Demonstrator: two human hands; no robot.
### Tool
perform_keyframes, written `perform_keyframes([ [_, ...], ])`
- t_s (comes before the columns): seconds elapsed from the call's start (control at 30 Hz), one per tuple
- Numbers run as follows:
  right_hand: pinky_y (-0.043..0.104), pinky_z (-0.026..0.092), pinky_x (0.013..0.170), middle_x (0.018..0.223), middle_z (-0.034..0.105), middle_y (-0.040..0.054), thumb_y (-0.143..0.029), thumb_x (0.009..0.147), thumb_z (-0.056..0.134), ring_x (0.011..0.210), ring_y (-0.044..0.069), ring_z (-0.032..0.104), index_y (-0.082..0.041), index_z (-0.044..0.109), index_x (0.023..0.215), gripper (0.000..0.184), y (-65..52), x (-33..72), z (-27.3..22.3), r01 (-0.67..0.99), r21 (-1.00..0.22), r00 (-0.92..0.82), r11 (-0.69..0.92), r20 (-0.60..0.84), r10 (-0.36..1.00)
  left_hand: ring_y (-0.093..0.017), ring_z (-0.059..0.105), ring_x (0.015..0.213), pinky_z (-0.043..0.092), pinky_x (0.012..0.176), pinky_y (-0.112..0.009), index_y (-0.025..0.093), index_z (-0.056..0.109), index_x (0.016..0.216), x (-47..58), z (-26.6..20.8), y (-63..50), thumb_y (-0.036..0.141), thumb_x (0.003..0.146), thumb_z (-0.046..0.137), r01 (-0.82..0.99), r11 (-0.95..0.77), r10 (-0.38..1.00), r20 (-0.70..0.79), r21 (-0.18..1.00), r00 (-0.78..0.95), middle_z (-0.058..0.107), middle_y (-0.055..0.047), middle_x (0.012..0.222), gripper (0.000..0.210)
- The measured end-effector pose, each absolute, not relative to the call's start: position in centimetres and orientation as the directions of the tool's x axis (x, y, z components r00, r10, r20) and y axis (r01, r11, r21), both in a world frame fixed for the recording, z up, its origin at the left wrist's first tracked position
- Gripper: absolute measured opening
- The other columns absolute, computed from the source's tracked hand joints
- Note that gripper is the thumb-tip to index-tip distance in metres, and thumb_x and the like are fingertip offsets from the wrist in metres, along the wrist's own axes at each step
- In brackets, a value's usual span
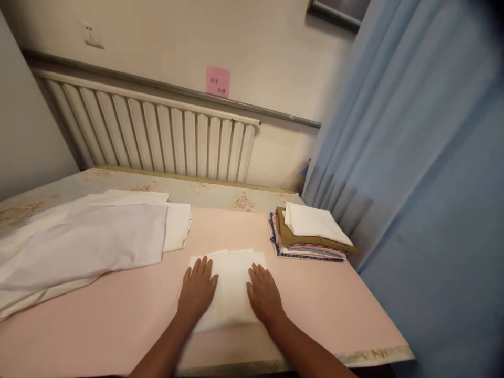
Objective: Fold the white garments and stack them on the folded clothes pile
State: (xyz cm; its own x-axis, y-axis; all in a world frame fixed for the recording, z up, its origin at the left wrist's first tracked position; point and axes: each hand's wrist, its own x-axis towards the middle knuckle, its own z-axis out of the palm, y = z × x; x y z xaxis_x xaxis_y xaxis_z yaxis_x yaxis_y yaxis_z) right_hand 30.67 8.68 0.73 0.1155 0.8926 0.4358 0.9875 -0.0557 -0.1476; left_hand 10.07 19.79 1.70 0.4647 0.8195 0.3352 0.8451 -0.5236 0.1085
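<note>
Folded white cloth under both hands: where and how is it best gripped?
Probably grip the folded white cloth by its left and right edges, from both sides, sliding underneath: it lies flat, with the left hand and right hand near those edges.

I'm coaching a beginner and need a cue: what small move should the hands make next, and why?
Probably press and smooth the white cloth outward a little: the left hand and right hand already lie flat, palms down, on its left and right sides, and its far edge looks uneven.
</note>
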Motion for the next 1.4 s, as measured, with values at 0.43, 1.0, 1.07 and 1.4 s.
perform_keyframes([
  [0.43, 0.045, 0.033, 0.111, 0.14, 0.05, 0.0089, -0.02, 0.093, 0.042, 0.134, 0.024, 0.04, -0.017, 0.055, 0.13, 0.04, 8.7, 30.3, 1.1, 0.994, -0.09, 0.091, -0.056, 0.463, 0.882, -0.029, 0.036, 0.138, 0.028, 0.111, -0.051, 0.018, 0.05, 0.136, 8.4, 0.1, 20.7, 0.04, 0.093, 0.036, 0.77, -0.619, 0.755, 0.388, 0.155, 0.529, 0.044, -0.009, 0.147, 0.05],
  [1.0, 0.045, 0.036, 0.11, 0.141, 0.049, 0.0091, -0.018, 0.093, 0.041, 0.134, 0.023, 0.04, -0.017, 0.053, 0.133, 0.042, 8.7, 30.8, 0.6, 0.999, 0.021, 0.023, -0.036, 0.449, 0.893, -0.027, 0.035, 0.138, 0.029, 0.111, -0.051, 0.017, 0.05, 0.135, 7.6, 1.0, 20.6, 0.035, 0.092, 0.037, 0.761, -0.617, 0.778, 0.3, 0.202, 0.552, 0.043, -0.009, 0.147, 0.049],
  [1.07, 0.045, 0.036, 0.11, 0.141, 0.05, 0.0094, -0.017, 0.093, 0.04, 0.134, 0.023, 0.041, -0.016, 0.053, 0.133, 0.041, 8.7, 30.8, 0.6, 0.999, 0.025, 0.023, -0.039, 0.447, 0.894, -0.027, 0.035, 0.139, 0.029, 0.112, -0.05, 0.017, 0.05, 0.135, 7.4, 1.1, 20.6, 0.035, 0.092, 0.037, 0.757, -0.615, 0.784, 0.28, 0.221, 0.554, 0.043, -0.008, 0.147, 0.048],
  [1.4, 0.045, 0.035, 0.111, 0.142, 0.048, 0.0092, -0.018, 0.094, 0.04, 0.135, 0.023, 0.04, -0.016, 0.052, 0.133, 0.041, 8.7, 30.7, 0.6, 0.999, 0.021, 0.026, -0.039, 0.435, 0.9, -0.027, 0.045, 0.132, 0.036, 0.108, -0.048, 0.014, 0.059, 0.123, 7.4, 2.1, 20.6, 0.026, 0.093, 0.035, 0.744, -0.571, 0.809, 0.392, 0.346, 0.439, 0.056, -0.013, 0.136, 0.04],
])
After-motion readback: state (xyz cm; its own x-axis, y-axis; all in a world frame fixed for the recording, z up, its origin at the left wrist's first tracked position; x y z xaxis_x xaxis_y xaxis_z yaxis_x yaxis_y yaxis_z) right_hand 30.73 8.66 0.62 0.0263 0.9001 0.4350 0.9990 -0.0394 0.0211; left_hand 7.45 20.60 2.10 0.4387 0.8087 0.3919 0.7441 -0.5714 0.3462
